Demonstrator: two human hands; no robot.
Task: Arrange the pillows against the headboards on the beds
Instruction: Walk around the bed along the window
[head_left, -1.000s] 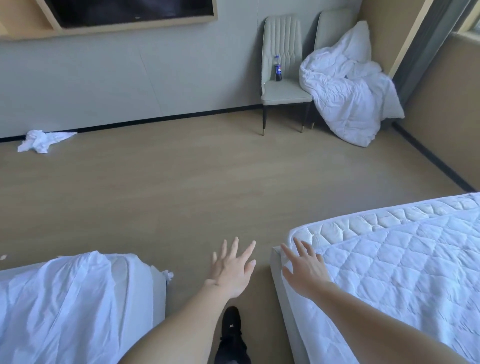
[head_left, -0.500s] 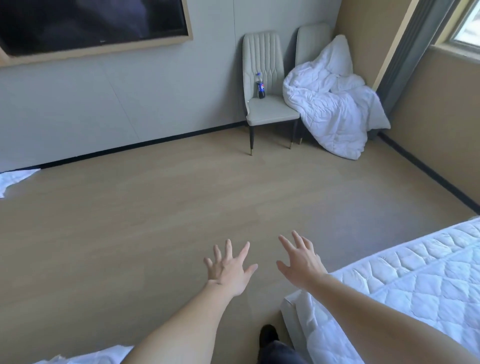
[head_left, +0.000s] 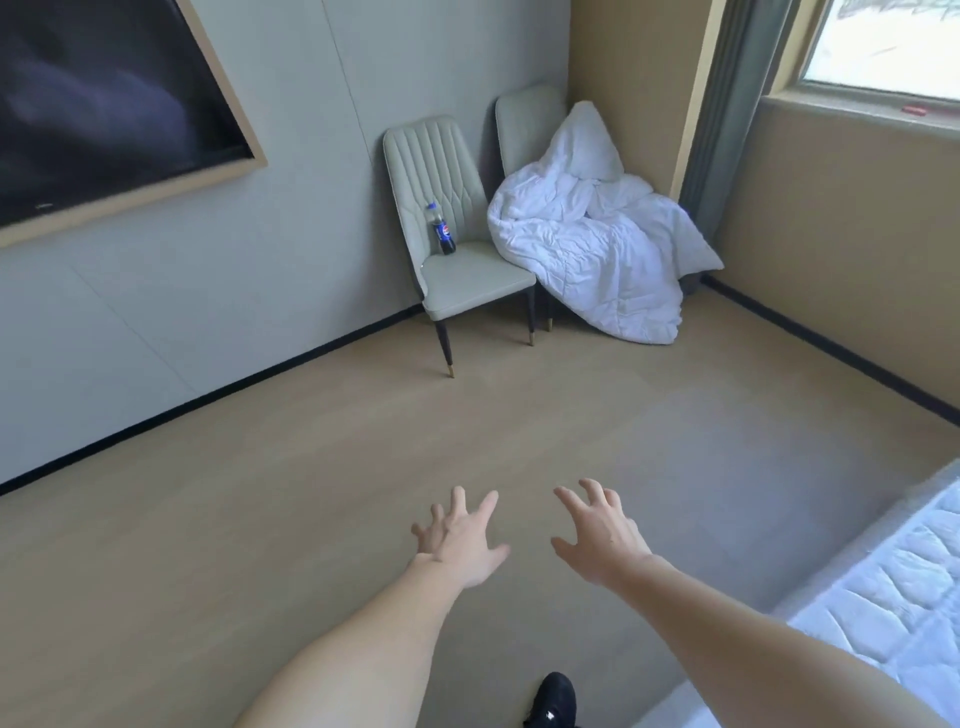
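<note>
Both arms reach forward over the wooden floor. My left hand is open with fingers spread and holds nothing. My right hand is open beside it, fingers slightly curled, also with nothing in it. A heap of white bedding, with what looks like a pillow on top, lies over the far chair in the corner, well ahead of both hands. The quilted corner of a bare mattress shows at the lower right. No headboard is in view.
A pale green chair stands against the grey wall with a dark soda bottle on its seat. A framed dark screen hangs at upper left. A window and grey curtain are at upper right. My black shoe shows at the bottom.
The view has swung right and forward towards the chairs. The left bed and the cloth on the floor have left the frame, and the right mattress has slid to the lower right corner. Both hands stay open.
</note>
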